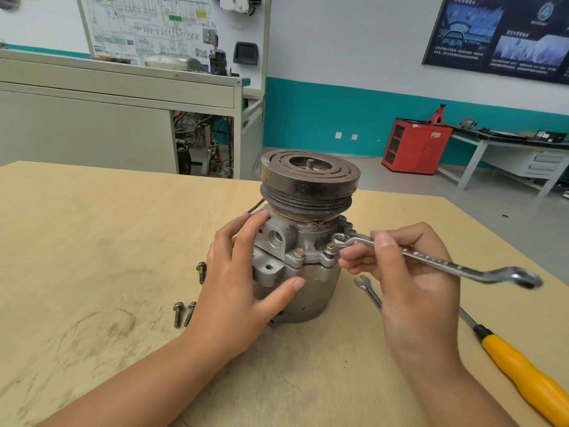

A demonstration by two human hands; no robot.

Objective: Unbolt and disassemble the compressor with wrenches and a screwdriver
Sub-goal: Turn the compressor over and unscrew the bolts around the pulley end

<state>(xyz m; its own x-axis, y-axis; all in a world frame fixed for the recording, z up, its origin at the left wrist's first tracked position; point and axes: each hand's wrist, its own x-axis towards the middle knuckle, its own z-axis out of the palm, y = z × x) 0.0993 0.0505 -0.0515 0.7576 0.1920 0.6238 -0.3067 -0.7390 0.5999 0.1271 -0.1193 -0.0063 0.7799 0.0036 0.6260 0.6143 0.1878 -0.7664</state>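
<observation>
**Left grip [243,278] clasps compressor [320,294]; right grip [409,272] pinches wrench [446,262]**

Three loose bolts [178,314] lie on the worktop [92,241] at the left. One is alone farther back and two are side by side nearer the camera, all close to the left grip. That grip wraps the compressor's left side, with fingertips against the port block up top and the thumb laid across the lower housing.

The compressor stands upright near the middle of the worktop. Its dark pulley [309,180] is on top, and a threaded stub shows at the pulley's centre. Two flange bolts [298,252] sit in the front flange.

The right grip holds the wrench between thumb and fingers, just behind one ring end. That ring end is tilted, just above and beside the right flange bolt; I cannot tell whether they touch. The wrench's far end sticks out to the right in the air, blurred.

Partly under the right grip a spanner [368,291] lies flat, its open end towards the compressor. Farther right lies a screwdriver [523,371], its yellow handle running to the lower right corner.
</observation>
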